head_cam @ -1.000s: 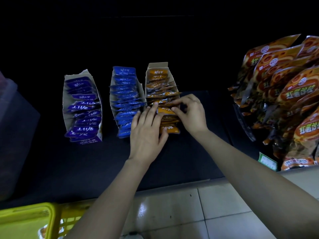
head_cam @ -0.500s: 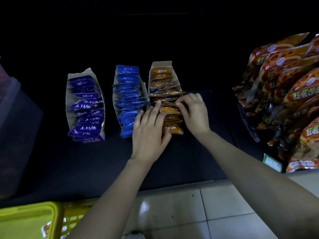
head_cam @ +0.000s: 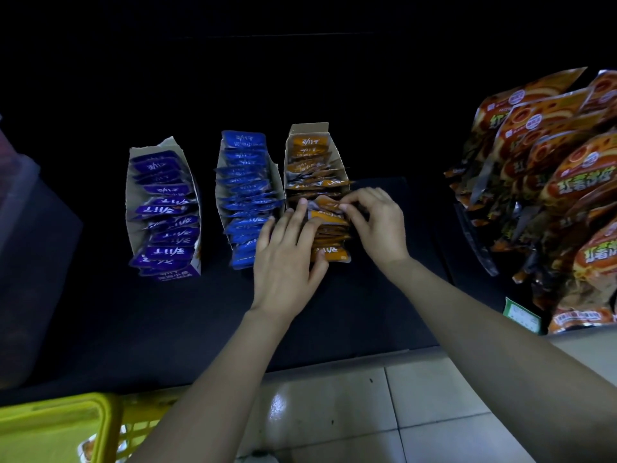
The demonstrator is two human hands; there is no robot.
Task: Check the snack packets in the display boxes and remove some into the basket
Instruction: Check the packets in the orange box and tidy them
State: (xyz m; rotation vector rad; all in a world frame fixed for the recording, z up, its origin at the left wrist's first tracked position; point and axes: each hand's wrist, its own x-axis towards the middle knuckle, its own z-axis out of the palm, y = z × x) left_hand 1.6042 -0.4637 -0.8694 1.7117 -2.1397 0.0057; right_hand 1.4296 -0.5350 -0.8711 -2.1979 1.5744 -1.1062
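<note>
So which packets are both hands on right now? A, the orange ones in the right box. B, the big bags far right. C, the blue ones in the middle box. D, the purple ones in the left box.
A: the left hand rests on the orange snack packets in the rightmost cardboard display box, and the right hand pinches the top edge of one of them.

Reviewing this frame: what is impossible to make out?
Head view only.
Front orange foil packets in the right cardboard display box: covered by the left hand.
Yellow plastic basket: cut off by the bottom-left edge, contents mostly unseen.
Packet print: too small and dim to read.
The orange packet pinched by the right hand: right end hidden by fingers.
</note>
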